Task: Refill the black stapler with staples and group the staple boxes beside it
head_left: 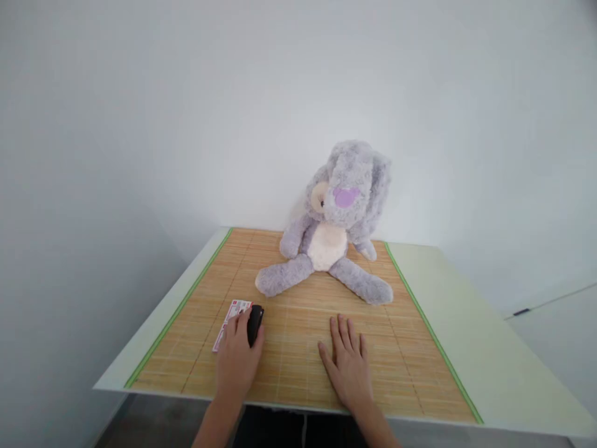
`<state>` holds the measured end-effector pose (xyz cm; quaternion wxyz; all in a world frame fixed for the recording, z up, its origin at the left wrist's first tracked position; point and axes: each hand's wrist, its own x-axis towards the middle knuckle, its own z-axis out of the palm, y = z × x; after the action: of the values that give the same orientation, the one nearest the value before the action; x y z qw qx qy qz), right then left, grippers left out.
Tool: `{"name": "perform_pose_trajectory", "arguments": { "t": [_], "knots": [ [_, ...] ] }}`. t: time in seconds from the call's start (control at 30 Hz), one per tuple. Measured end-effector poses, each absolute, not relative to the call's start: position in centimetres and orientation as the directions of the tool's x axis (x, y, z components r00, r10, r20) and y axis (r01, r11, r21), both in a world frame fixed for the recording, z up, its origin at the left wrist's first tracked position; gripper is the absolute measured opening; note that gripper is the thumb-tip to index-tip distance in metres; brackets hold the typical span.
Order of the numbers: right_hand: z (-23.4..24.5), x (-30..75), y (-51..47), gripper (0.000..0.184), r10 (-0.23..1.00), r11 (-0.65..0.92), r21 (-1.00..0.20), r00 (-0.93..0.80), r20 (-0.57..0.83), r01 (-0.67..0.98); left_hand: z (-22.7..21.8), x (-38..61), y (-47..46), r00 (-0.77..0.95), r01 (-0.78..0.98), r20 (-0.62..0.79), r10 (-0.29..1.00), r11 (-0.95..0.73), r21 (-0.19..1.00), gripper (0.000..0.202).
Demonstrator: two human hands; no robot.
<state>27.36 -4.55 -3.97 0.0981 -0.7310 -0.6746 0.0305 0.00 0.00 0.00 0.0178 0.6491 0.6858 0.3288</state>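
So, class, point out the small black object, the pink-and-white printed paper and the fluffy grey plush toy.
Black object (pixel 255 325), head view: exposed middle.
Printed paper (pixel 236 307), head view: far end.
Plush toy (pixel 328 247), head view: cream belly.

I read an open lane over the bamboo mat, between left hand and right hand. Plush rabbit blocks rear centre, legs splayed forward; wall bounds the back. Black object and printed card obstruct the left. Desk passable along its right margin.
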Motion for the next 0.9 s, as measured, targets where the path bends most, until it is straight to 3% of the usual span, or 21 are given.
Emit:
{"name": "perform_pose_trajectory", "arguments": {
  "t": [0.27,0.4,0.5,0.67,0.9],
  "knots": [
    [-4.0,27.4,-4.5,0.070,0.992,-0.067,-0.205,0.088,0.093,0.976,-0.6,-0.7,-1.2,-0.211,0.716,0.114,0.971,0.074,0.695,0.043],
    [-4.2,27.5,-4.6,0.070,0.991,-0.058,-0.209,0.081,0.104,0.976,-1.9,0.0,-1.0,-0.229,0.485,-0.051,0.972,0.159,0.860,0.051],
    [-4.2,27.5,-4.6,0.070,0.992,-0.051,-0.212,0.075,0.105,0.976,-2.9,1.2,-0.9,-0.195,0.214,-0.177,0.965,0.218,0.952,0.052],
    [-3.9,27.5,-4.6,0.070,0.991,-0.057,-0.225,0.083,0.107,0.973,-3.9,5.0,-1.2,-0.127,-0.161,-0.329,0.936,0.308,0.938,0.041],
    [-4.0,27.7,-4.6,0.070,0.991,-0.045,-0.230,0.073,0.116,0.972,-3.9,11.6,-2.0,-0.001,-0.263,-0.445,0.896,0.429,0.864,0.047]
  ]
}}
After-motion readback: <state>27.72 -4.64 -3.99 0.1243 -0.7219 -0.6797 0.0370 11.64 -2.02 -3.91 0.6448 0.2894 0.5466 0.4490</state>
